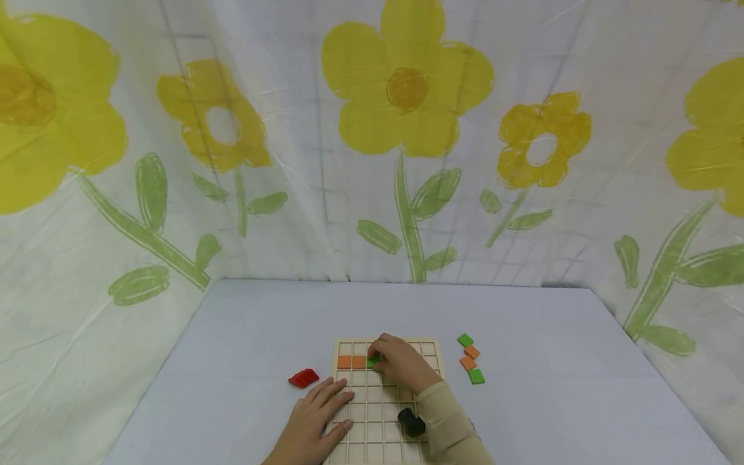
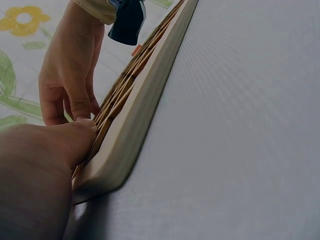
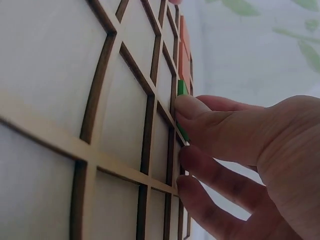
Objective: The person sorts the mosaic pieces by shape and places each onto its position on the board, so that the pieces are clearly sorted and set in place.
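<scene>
A wooden grid board lies on the table. Two orange square tiles sit side by side in its second row from the far edge, at the left. My right hand pinches a green square tile between thumb and fingers, at the cell just right of the orange pair; in the right wrist view the tile stands a little proud of the grid strips. My left hand rests on the board's left edge with fingers spread and straight. In the left wrist view its thumb lies along the grid.
A row of overlapping red tiles lies left of the board. Right of it are two green tiles and two orange tiles, loosely lined up. A black wrist camera hangs over the board. A flowered curtain stands behind the table.
</scene>
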Available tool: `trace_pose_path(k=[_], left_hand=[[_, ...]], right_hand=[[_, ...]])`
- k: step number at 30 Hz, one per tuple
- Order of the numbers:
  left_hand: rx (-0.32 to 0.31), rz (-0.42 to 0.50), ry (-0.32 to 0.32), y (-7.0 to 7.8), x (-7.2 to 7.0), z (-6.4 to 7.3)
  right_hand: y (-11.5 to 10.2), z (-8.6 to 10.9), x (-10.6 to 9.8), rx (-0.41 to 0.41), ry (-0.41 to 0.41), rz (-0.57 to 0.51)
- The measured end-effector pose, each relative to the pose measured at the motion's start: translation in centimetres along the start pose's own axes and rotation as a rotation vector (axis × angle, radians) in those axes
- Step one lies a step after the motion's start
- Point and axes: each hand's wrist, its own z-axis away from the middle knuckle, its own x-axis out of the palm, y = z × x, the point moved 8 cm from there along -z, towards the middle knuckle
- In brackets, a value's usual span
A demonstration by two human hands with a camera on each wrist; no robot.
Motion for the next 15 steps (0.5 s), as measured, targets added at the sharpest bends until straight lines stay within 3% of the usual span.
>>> trace_pose_path(k=[15], left_hand=[[-0.042,0.002,-0.056,-0.17,0.31,-0.04]], right_hand=[[0.4,0.18,-0.46,0.017,-0.032,-0.032]])
